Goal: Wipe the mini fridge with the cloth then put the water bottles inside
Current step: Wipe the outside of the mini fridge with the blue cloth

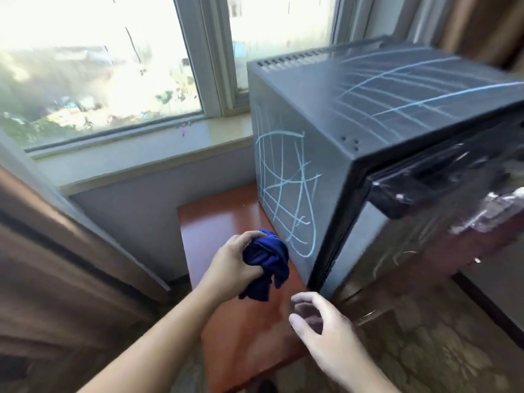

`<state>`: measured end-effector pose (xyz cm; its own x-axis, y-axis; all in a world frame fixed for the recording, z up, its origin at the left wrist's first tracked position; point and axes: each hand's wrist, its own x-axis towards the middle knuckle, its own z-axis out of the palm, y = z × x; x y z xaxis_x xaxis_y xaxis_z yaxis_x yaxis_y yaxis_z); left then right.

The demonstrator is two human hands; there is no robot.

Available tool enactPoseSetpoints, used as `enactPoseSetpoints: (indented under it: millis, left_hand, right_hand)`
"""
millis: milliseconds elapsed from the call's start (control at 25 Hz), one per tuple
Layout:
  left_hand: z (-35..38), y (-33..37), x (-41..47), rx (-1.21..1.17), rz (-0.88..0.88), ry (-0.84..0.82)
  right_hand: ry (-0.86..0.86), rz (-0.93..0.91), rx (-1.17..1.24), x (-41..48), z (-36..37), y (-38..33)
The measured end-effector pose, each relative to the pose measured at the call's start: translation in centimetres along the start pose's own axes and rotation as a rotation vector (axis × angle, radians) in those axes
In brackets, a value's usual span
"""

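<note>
A dark grey mini fridge (354, 114) stands on a red-brown table (215, 222), with light blue chalk lines scrawled over its left side and its top. The fridge's glossy door faces right and is shut. My left hand (229, 262) grips a bunched dark blue cloth (266, 262) just left of the fridge's lower left side, close to the chalk marks but apart from them. My right hand (320, 324) hovers below the fridge's front corner, fingers spread and holding nothing. No water bottles are in view.
A window (93, 61) and its pale sill (141, 154) run behind the table. A brown wooden panel (56, 265) stands at the left. Patterned floor (425, 350) lies at the lower right.
</note>
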<state>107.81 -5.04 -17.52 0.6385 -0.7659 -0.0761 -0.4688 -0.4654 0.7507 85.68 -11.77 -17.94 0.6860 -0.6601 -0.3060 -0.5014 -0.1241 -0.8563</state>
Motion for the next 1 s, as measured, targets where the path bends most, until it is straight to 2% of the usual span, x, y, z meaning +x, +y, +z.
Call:
enactPoseSetpoints:
  millis: [200,360,480,600,720,800,840,960,1000]
  left_hand:
    - [-5.4,11.0,-7.5,-0.126,0.215,0.205]
    - [-8.6,19.6,-12.1,-0.125,0.392,0.221]
    - [-9.3,24.9,-14.0,-0.029,0.540,0.220]
    - [-9.6,29.0,-13.8,0.095,0.709,0.195]
    - [-10.2,32.0,-10.2,0.163,0.906,0.308]
    - [-10.0,32.8,-6.3,0.192,0.947,0.357]
    - [-9.5,32.6,-4.4,0.224,0.926,0.294]
    - [-6.5,30.1,0.3,0.447,0.726,-0.097]
    - [-5.7,28.9,1.6,0.471,0.696,-0.146]
  right_hand:
    - [0.148,-0.361,0.097,-7.4,-4.8,-5.8]
    - [0.364,-0.608,0.097,-12.2,-10.3,-10.4]
    - [0.550,-0.645,0.141,-14.3,-15.0,-12.2]
    - [0.590,-0.621,0.121,-15.1,-18.1,-13.1]
    - [0.646,-0.659,0.173,-14.6,-20.2,-14.0]
    - [0.712,-0.661,0.173,-12.9,-21.2,-14.6]
    - [0.734,-0.656,0.149,-11.8,-21.5,-14.9]
    - [0.728,-0.634,0.018,-7.5,-21.8,-15.6]
    - [0.716,-0.626,-0.043,-5.8,-21.9,-15.9]
